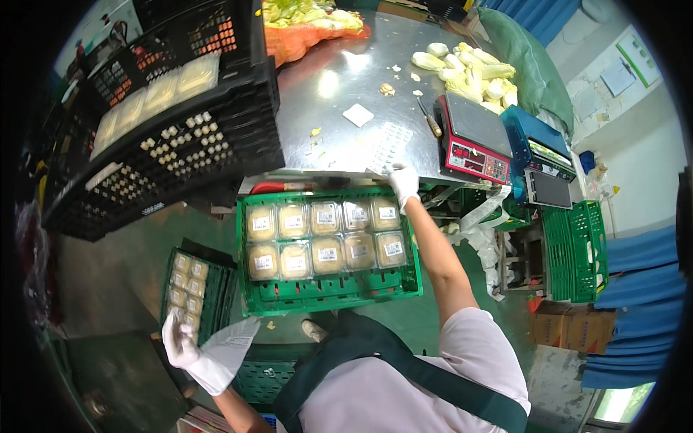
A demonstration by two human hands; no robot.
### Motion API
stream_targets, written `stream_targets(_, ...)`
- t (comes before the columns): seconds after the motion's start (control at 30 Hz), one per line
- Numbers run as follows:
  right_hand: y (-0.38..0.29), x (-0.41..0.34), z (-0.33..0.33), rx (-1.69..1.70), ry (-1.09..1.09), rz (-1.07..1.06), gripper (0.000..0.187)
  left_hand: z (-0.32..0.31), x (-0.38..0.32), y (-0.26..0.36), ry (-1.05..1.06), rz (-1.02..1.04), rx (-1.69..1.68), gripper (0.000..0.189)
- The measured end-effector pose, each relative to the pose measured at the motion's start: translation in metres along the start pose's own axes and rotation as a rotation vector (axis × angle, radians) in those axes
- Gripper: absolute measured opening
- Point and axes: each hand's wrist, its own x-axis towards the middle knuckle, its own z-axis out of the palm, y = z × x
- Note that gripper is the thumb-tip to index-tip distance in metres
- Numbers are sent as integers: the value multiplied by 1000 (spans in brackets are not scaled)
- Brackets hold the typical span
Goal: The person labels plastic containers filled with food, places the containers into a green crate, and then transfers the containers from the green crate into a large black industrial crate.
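Observation:
A green plastic crate [330, 292] holds two rows of clear lidded packs [327, 248] of pale food, each with a white label. My right hand [405, 183], in a white glove, is at the steel table's front edge, its fingertips at the lower end of a sheet of small labels [391, 145]. My left hand [187, 349], also gloved, is at the lower left with fingers bent; beside it hangs a white printed paper sheet [234, 338]. Whether the fingers grip that sheet cannot be told. Behind this hand, lower down, a stacked crate holds more labelled packs [188, 281].
Black crates [216, 146] with wrapped packs [162, 94] stand left. On the steel table [308, 97] lie a knife [430, 119], a red scale [476, 140], peeled cabbage hearts [471, 70] and an orange mesh sack [295, 43]. Green crates [563, 254] and cardboard boxes [574, 326] stand right.

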Motion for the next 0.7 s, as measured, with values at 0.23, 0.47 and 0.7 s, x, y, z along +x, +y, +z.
stream_targets(0.23, 26, 65, 20, 486, 124, 494, 29, 49, 33, 65, -48, 342, 519, 67)
stream_targets(0.47, 23, 62, 1, 537, -125, 208, 17, 116, 55, 81, -142, -53, 161, 43)
stream_targets(0.7, -96, -86, -80, 33, -968, -477, 24, 182, 18, 77, -579, -346, 41, 61)
